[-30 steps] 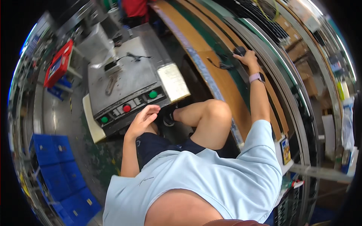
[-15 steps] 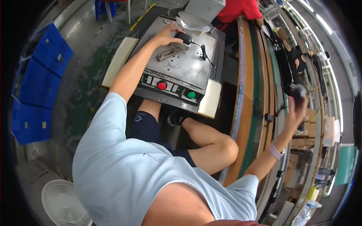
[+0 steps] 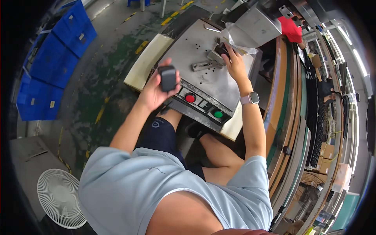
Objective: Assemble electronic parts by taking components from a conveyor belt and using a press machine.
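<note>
My left hand (image 3: 158, 88) holds a black, box-shaped power adapter (image 3: 168, 78) up in front of the bench machine's left edge, fingers wrapped round its sides. At the metal fixture on the machine's steel plate (image 3: 186, 55), my right hand (image 3: 236, 64) has its fingers on a second black adapter (image 3: 222, 49), partly hidden by them. Beside that fixture a slotted metal bracket (image 3: 203, 65) is fixed to the plate. The machine's front panel carries a red button (image 3: 190, 97) and a green button (image 3: 218, 114).
A grey metal box (image 3: 258, 27) with crumpled clear plastic stands at the plate's far side. The conveyor line (image 3: 288, 105) runs along the right, with a person in red (image 3: 290, 29) beyond. Blue bins (image 3: 55, 58) and a white fan (image 3: 62, 197) are at the left.
My left hand has lifted an adapter off the fixture and drawn it nearer. My right hand has come from above the conveyor to the fixture with a dark adapter. The view has turned.
</note>
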The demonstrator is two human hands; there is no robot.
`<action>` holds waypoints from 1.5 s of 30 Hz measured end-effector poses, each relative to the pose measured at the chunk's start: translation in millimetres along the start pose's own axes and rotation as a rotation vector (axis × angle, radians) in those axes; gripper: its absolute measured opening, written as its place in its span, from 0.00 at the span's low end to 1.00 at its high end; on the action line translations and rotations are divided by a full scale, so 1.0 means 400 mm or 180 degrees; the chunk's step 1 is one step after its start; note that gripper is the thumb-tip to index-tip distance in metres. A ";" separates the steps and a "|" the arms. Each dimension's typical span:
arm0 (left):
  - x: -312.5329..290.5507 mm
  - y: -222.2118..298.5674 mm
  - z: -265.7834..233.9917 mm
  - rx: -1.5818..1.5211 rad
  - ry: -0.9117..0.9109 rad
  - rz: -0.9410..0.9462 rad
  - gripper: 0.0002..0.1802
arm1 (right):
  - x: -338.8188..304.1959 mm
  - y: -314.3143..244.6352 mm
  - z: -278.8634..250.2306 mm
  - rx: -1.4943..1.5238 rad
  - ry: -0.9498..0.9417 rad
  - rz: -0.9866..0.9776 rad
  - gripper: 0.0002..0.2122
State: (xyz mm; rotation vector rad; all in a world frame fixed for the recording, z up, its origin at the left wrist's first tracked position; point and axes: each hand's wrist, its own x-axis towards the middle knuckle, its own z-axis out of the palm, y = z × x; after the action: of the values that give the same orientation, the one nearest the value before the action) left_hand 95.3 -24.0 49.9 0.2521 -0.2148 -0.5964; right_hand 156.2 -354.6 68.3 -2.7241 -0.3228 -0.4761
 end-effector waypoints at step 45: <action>-0.171 -0.239 -0.058 0.3804 -0.0818 -0.1935 0.25 | -1.488 0.258 -0.955 -0.2263 0.0647 0.5090 0.23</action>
State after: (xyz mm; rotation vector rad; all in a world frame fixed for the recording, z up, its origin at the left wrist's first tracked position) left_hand -3.6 -57.0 -8.9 1.4355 -0.7527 -1.0527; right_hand -469.1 -689.2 156.1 -2.3930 2.1858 -0.3391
